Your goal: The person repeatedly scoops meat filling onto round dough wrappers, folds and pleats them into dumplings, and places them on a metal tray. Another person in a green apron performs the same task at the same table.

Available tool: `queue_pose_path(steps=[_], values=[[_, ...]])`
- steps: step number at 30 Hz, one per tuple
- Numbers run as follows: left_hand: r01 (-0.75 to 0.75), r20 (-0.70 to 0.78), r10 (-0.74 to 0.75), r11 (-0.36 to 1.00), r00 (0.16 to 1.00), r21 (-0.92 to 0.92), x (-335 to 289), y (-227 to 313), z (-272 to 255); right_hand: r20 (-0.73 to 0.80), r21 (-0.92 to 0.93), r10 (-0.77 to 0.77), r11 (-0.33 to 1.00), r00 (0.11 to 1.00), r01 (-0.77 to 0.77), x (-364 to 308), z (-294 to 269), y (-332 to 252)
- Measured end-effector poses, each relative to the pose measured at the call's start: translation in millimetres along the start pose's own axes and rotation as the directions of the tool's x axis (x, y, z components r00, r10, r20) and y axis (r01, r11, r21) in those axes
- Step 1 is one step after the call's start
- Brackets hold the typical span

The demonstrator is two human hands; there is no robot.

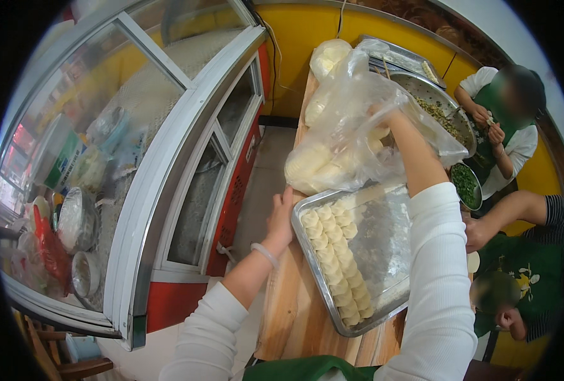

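A clear plastic bag (358,136) lies over stacks of pale yellow dough wrappers (320,162) on the wooden table. My right hand (383,115) reaches across to the bag and grips its gathered plastic; some of its fingers are hidden. My left hand (282,217) is at the table's left edge, fingers stretched up beside the lower end of the bag and the tray's corner, holding nothing. Nearest me is a metal tray (320,315), with folded dumplings (336,267) in rows along its left side. Flour dusts the bare metal to their right.
A glass-fronted cabinet (193,108) stands at the left. Beyond the bag are a large bowl of chopped filling (444,114) and another tray (405,60). A bowl of chopped greens (464,185) sits at the right, beside two people in green aprons (517,136).
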State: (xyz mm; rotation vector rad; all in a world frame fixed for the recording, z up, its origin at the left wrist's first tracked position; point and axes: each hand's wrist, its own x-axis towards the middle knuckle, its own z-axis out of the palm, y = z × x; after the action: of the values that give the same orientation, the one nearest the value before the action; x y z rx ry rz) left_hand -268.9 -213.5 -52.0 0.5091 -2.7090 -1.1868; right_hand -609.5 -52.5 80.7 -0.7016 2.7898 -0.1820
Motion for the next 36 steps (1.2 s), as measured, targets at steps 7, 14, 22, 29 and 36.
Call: queue_pose_path(steps=[7,14,22,29,36], values=[[-0.011,-0.015,0.011,0.999,1.000,-0.040,-1.1,1.3,-1.7,0.226,0.103,0.021,0.994,0.974,-0.045,-91.3,-73.2,-49.5],[0.104,-0.007,-0.178,0.607,0.984,-0.788,19.9,2.4,19.7,0.249,0.578,-0.115,0.815,0.962,-0.052,-248.1,-122.8,-37.6],[-0.447,-0.671,0.104,0.818,0.734,-0.361,-5.2,-17.9,-5.2,0.310,0.904,-0.381,0.401,0.871,-0.147,-451.3,-24.5,-58.4],[-0.325,-0.275,0.174,0.564,0.946,-0.760,-107.9,-0.5,-37.8,0.433,0.894,-0.214,-0.019,0.876,-0.447,-551.3,162.5,-46.1],[-0.281,-0.204,0.193,0.639,0.960,-0.716,-136.8,-12.0,-52.0,0.338,0.936,0.048,0.085,0.940,-0.341,-538.7,190.8,-49.4]])
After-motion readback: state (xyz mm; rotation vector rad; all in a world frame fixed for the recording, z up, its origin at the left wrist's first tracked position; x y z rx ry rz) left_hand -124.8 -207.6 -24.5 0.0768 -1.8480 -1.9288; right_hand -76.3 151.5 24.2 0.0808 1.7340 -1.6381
